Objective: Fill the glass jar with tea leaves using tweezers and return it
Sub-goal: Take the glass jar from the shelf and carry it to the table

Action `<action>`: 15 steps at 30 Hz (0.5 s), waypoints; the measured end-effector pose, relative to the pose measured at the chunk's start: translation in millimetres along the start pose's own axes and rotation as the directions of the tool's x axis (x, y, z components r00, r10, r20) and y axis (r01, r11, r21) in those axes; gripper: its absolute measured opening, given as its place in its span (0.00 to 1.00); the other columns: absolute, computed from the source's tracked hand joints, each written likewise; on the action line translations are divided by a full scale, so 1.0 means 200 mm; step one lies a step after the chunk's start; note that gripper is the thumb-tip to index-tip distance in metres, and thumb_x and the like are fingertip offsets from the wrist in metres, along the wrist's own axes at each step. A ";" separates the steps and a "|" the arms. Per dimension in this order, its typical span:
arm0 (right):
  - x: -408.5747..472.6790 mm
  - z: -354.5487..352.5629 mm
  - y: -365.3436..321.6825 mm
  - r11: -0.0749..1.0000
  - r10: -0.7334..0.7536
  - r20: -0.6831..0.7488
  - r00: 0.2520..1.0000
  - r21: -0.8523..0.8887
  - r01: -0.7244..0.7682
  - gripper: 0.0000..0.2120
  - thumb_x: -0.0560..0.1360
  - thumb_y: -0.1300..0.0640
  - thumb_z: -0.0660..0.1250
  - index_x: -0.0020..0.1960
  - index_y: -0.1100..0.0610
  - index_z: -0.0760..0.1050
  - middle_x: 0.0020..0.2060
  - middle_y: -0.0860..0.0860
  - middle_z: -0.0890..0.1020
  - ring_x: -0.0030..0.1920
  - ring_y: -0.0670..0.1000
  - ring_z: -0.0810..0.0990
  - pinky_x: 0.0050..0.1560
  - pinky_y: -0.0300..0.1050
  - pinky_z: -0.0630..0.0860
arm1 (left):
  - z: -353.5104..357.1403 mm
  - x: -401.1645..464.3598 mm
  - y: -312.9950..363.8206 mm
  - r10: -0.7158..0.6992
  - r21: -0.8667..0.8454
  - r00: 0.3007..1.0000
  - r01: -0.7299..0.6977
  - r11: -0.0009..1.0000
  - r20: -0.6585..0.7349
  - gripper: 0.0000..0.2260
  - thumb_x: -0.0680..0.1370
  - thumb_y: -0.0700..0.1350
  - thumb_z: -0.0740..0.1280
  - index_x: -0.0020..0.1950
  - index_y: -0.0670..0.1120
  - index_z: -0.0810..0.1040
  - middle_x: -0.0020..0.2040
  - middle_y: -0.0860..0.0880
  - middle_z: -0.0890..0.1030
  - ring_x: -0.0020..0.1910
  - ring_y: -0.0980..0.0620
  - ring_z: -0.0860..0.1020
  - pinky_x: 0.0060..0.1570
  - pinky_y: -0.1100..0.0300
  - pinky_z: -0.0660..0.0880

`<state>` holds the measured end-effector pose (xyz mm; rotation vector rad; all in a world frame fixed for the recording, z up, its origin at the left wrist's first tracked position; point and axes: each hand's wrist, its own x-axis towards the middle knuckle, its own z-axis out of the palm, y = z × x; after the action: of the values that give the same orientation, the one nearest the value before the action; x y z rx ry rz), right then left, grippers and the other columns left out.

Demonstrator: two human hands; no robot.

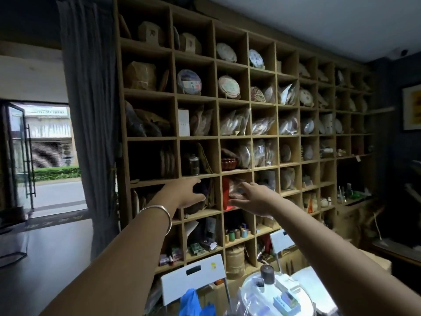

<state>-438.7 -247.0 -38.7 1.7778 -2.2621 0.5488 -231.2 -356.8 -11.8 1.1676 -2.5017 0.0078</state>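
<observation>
A clear glass jar [237, 190] sits blurred in a shelf [237, 172] cubby near centre, held by the right hand's [255, 198] fingers. At nine o'clock, the left hand [184, 193], fingers spread wide, reaches a dark bundle [202, 190].

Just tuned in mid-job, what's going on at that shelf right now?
A person stands facing a tall wooden shelf of wrapped tea cakes, both arms stretched out. The right hand is at a clear, glassy item in a cubby beside something red; blur hides whether it grips it. The left hand reaches into the next cubby over, fingers spread around a dark object. A glass jar with dark contents stands one cubby higher.
</observation>
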 end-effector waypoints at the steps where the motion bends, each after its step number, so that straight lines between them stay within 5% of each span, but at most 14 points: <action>1: 0.10 0.04 0.05 1.000 0.007 -0.008 1.000 0.017 -0.007 0.39 0.70 0.29 0.60 0.73 0.50 0.60 0.66 0.54 0.72 0.62 0.56 0.75 0.59 0.54 0.75 | 0.05 0.12 -0.02 0.006 0.022 1.000 -0.006 1.000 -0.005 0.30 0.75 0.60 0.65 0.75 0.56 0.63 0.71 0.48 0.70 0.66 0.46 0.72 0.59 0.52 0.72; 15: 1.46 0.42 0.36 0.995 -0.053 -0.015 0.998 0.080 0.054 0.43 0.69 0.30 0.62 0.75 0.52 0.56 0.71 0.55 0.68 0.68 0.56 0.70 0.64 0.53 0.72 | 0.41 1.30 -0.38 -0.103 -0.097 0.994 0.100 0.990 -0.027 0.28 0.78 0.58 0.63 0.77 0.55 0.60 0.74 0.46 0.66 0.71 0.44 0.67 0.65 0.50 0.70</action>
<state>-576.4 -526.1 -13.9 1.8604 -2.2065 0.6481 -353.2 -611.4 -11.2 1.2435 -2.3849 -0.1184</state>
